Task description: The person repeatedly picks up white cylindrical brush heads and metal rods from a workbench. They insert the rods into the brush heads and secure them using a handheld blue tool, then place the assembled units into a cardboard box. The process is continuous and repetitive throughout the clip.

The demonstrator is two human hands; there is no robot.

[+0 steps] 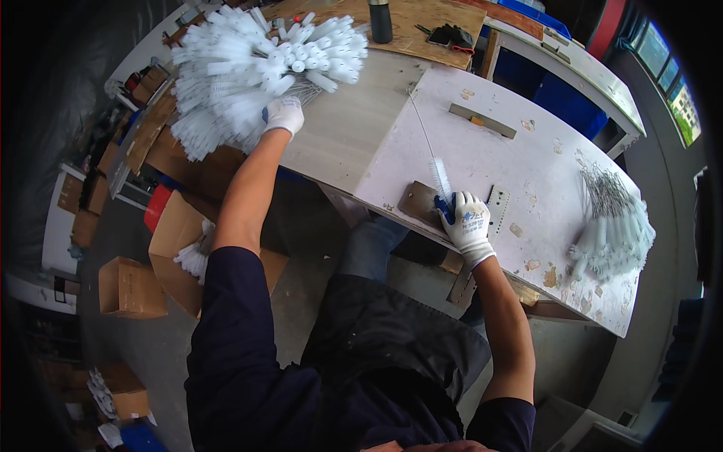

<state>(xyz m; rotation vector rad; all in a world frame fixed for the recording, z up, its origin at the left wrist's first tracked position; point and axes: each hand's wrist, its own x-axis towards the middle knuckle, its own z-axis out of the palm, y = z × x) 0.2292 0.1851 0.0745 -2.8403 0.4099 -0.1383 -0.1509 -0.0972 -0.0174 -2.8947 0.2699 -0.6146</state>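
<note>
A big heap of white bristle tube brushes [226,90] with thin wire stems lies at the table's far left. My left hand [285,115], in a white glove with blue on it, reaches into its near edge beside the stems. Its fingers look closed, but what is in them is hidden. In my right hand [467,218], also gloved, a single tube brush [441,177] is gripped by its bristle end, the wire stem pointing away from me. That hand rests beside a flat metal plate [419,203] near the table's front edge.
A smaller bunch of brushes [614,226] lies on the right of the white table [482,162]. Beyond my right hand sits a metal bar [482,121]. Farther back are a dark bottle [380,22] and dark gloves [450,36]. Cardboard boxes [132,288] stand on the floor to the left.
</note>
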